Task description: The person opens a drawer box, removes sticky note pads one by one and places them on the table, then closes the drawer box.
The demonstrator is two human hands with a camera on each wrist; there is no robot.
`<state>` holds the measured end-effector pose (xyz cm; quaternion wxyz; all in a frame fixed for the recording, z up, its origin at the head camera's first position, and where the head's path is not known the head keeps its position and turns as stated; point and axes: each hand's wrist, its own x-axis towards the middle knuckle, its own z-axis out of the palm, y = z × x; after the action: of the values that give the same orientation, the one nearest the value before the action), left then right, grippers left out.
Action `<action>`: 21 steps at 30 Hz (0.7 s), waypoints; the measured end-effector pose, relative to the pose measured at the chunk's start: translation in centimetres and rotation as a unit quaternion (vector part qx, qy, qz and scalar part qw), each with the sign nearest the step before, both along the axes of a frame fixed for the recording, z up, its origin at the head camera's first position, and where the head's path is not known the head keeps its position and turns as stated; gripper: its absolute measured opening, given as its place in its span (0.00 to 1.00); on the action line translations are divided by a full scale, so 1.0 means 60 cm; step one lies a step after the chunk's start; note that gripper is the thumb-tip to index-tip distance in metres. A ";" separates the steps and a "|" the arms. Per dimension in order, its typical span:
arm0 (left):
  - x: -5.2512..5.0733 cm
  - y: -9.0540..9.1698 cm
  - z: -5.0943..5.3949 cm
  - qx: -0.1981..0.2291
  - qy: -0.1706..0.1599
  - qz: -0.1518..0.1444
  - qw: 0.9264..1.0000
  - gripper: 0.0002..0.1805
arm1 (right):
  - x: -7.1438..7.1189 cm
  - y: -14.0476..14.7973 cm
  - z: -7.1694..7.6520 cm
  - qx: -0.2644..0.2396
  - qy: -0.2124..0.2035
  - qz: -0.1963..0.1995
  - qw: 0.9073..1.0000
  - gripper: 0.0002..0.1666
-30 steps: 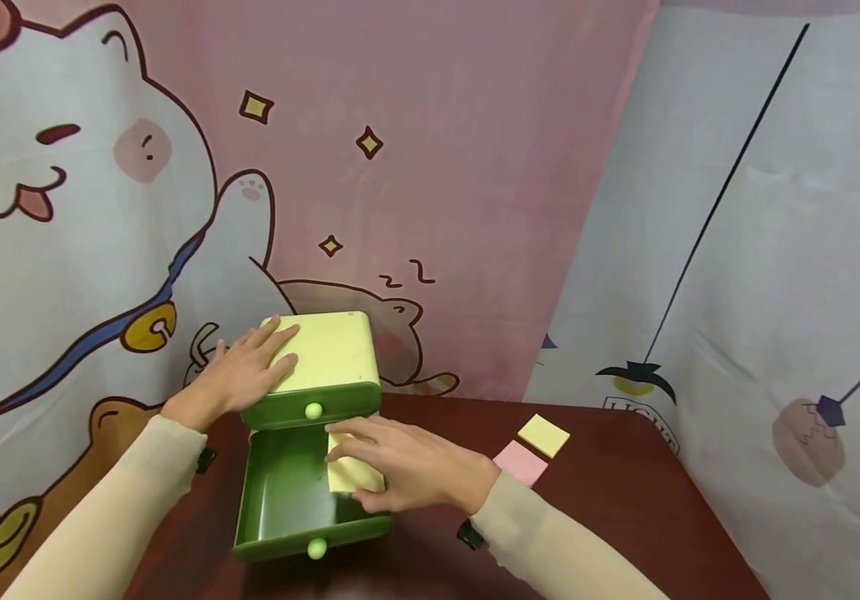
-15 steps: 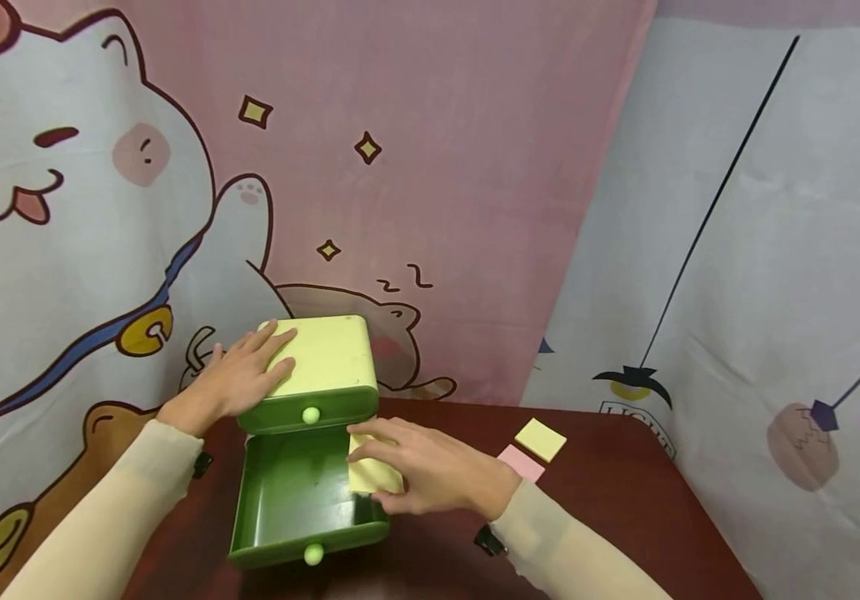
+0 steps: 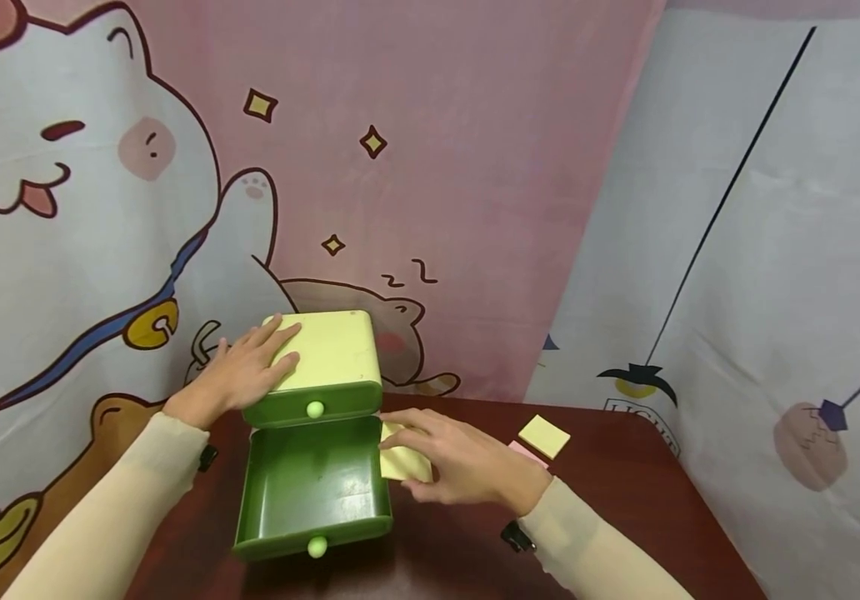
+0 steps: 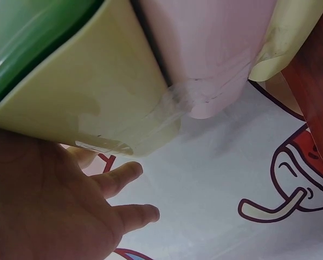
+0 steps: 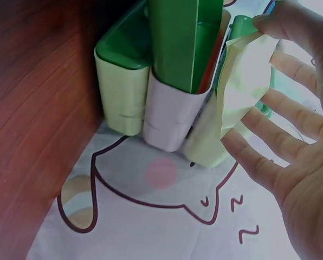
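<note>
A small drawer unit [image 3: 325,350] with a pale yellow top and green drawers stands on the table. My left hand [image 3: 246,371] rests on the left part of its top, fingers spread. Below the top drawer, a green drawer [image 3: 310,483] is pulled out toward me; the right wrist view shows it coming from the pink tier [image 5: 175,108]. My right hand [image 3: 467,462] holds a yellow sticky note pad [image 3: 403,465] between thumb and fingertips, at the open drawer's right edge. In the right wrist view the pad [image 5: 245,81] spans from the thumb to the fingers.
On the dark red table [image 3: 610,500], another yellow sticky note pad [image 3: 544,437] lies to the right. A pink pad [image 3: 526,452] lies beside it, partly hidden by my right hand. A cartoon-printed cloth [image 3: 475,167] hangs behind the table.
My right hand has moved right with the yellow sticky note pad, from over the open drawer to its right edge. It now hides more of the pink pad. My left hand stays put.
</note>
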<state>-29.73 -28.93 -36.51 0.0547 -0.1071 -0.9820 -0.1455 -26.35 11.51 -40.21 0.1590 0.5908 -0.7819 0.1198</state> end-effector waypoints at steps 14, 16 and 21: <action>-0.002 -0.004 0.001 0.002 -0.005 0.000 1.000 0.43 | -0.011 0.065 -0.018 -0.006 -0.023 -0.052 0.998 0.33; -0.002 -0.004 0.002 0.003 -0.006 0.001 1.000 0.43 | -0.011 0.076 -0.021 -0.008 -0.029 -0.059 0.998 0.33; -0.001 -0.002 0.002 0.005 -0.009 0.001 1.000 0.43 | -0.013 0.104 -0.031 -0.015 -0.034 -0.074 0.997 0.33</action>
<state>-29.79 -29.06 -36.36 0.0466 -0.1044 -0.9818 -0.1517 -27.14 17.75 -42.05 0.1499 0.5243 -0.8266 0.1390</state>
